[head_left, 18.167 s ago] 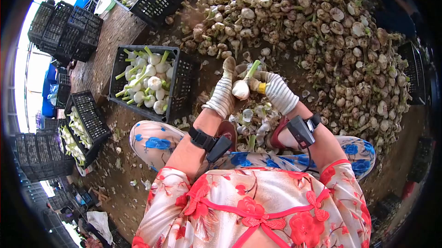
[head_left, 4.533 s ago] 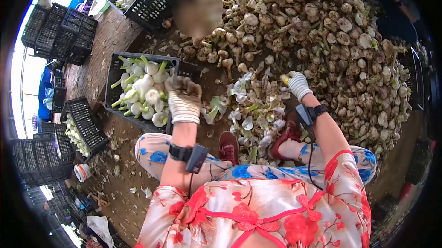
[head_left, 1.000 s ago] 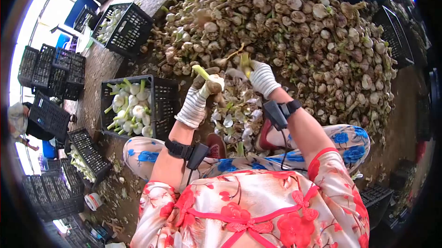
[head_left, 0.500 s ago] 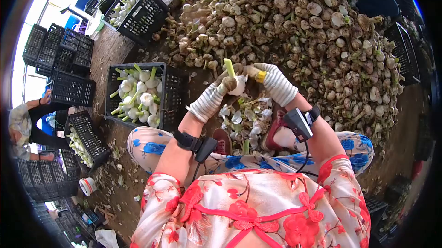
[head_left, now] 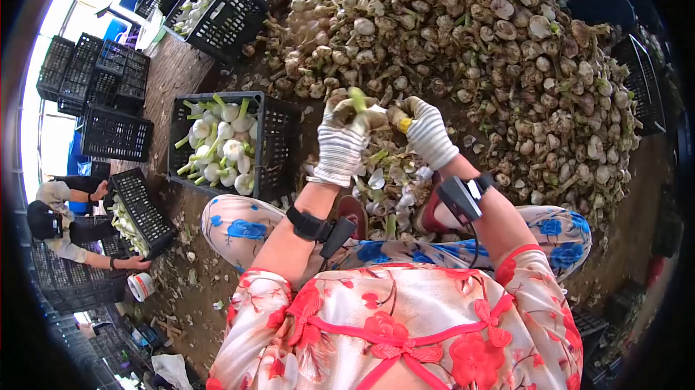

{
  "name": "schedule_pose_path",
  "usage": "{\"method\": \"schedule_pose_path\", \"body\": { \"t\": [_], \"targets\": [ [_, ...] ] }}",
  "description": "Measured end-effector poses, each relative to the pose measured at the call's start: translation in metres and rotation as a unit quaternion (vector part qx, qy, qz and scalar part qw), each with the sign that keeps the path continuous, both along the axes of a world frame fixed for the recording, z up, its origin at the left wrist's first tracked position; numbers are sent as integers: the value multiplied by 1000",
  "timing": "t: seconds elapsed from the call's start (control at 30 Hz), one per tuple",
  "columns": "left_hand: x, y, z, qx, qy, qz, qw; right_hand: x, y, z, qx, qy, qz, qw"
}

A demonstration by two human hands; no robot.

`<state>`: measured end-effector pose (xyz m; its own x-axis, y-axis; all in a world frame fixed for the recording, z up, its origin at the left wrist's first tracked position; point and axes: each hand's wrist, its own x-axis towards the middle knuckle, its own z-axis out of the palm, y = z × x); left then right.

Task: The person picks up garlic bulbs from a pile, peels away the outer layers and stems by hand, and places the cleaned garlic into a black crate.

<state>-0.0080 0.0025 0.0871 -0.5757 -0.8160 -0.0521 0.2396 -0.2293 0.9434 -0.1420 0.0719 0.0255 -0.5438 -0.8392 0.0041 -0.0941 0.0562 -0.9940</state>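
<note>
In my gloved left hand is a garlic bulb; its green stem points up and the fingers cover most of the bulb. My gloved right hand is close beside it, thumb and fingers pinched together. Something yellow shows at that thumb; whether it is tape or a small tool's handle I cannot make out. Below both hands, peeled garlic skins lie heaped between my shoes. Left of my left hand stands a black crate of cleaned garlic bulbs with short stems.
A large pile of unpeeled garlic spreads ahead and right. Another crate of garlic stands at the upper left, near stacked crates. At left a co-worker grips a tilted crate, beside a white bucket.
My left hand has turned, so its fingers now hide most of the bulb. My right hand has shifted slightly down and left. The co-worker has leaned in and taken hold of the tilted crate.
</note>
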Motion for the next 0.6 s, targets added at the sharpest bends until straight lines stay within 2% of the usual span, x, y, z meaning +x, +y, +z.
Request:
{"method": "schedule_pose_path", "body": {
  "t": [0.03, 0.07, 0.13, 0.17, 0.2, 0.23, 0.27, 0.3, 0.33, 0.4, 0.43, 0.5, 0.53, 0.6],
  "targets": [
    [1, -1, 6, 38, -17, -5, 999, -4, 1, -7, 68, 150, -26, 986],
    [2, -4, 11, 73, -32, -10, 997, -9, 4, -24, 158, 199, 13, 967],
    [6, -6, 26, 151, 36, -35, 987, -18, 17, -49, 249, 262, 136, 922],
    [6, -12, 18, 163, 80, -31, 983, -19, 22, -40, 228, 225, 194, 927],
    [8, -18, 3, 177, 122, -26, 976, -18, 23, -39, 228, 223, 201, 926],
    [11, -24, -11, 240, 150, -19, 959, -17, 24, -39, 174, 151, 190, 954],
    [14, -28, -17, 240, 149, -18, 959, -18, 22, -36, 118, 79, 175, 974],
    [18, -33, -18, 351, 168, -62, 919, -18, 20, -16, 194, 59, 150, 968],
    [19, -36, -20, 456, 186, -107, 864, -17, 17, 5, 218, 40, 105, 969],
    [18, -31, -20, 464, 166, -76, 867, -19, 16, 15, 120, 63, 98, 986],
    [17, -29, -20, 435, 178, -76, 880, -18, 15, 21, 120, 63, 99, 986],
    [15, -27, -20, 405, 190, -75, 891, -9, 11, 39, 1, -22, 107, 994],
    [13, -27, -20, 406, 173, -58, 895, -2, 8, 51, 1, -21, 108, 994],
    [11, -23, -15, 405, 158, -39, 900, 14, 5, 84, -159, 178, 70, 969]
  ]
}}
